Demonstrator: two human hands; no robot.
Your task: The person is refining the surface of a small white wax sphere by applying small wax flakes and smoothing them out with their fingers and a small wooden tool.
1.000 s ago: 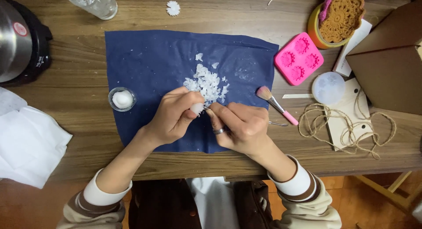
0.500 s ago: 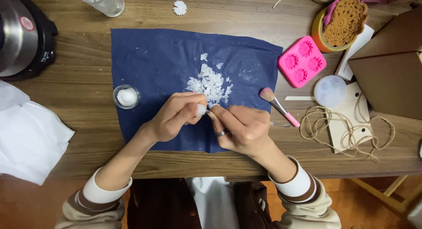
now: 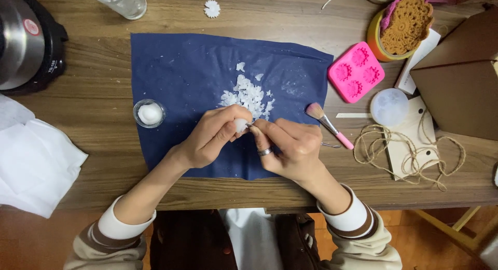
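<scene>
My left hand [image 3: 212, 137] pinches a small white wax piece [image 3: 240, 125] over a dark blue sheet [image 3: 176, 73] spread on the wooden table. My right hand [image 3: 290, 148], with a ring on one finger, grips a thin metal tool [image 3: 328, 144] whose tip touches the white piece. A heap of white shavings [image 3: 248, 96] lies on the sheet just beyond my fingers. A small brush with a pink handle [image 3: 329, 125] rests at the sheet's right edge, beside my right hand.
A small glass cup with white wax [image 3: 149, 113] stands left of my hands. Right: pink flower mould [image 3: 356, 72], round translucent lid [image 3: 389, 107], twine [image 3: 410, 151], brown box [image 3: 459, 83], yellow bowl with a crochet mat [image 3: 404, 26]. Left: black pot [image 3: 26, 39], white cloth [image 3: 31, 161].
Both hands stay together over the sheet, working the white piece with slight finger shifts. The view has drifted a little; nothing else moved.
</scene>
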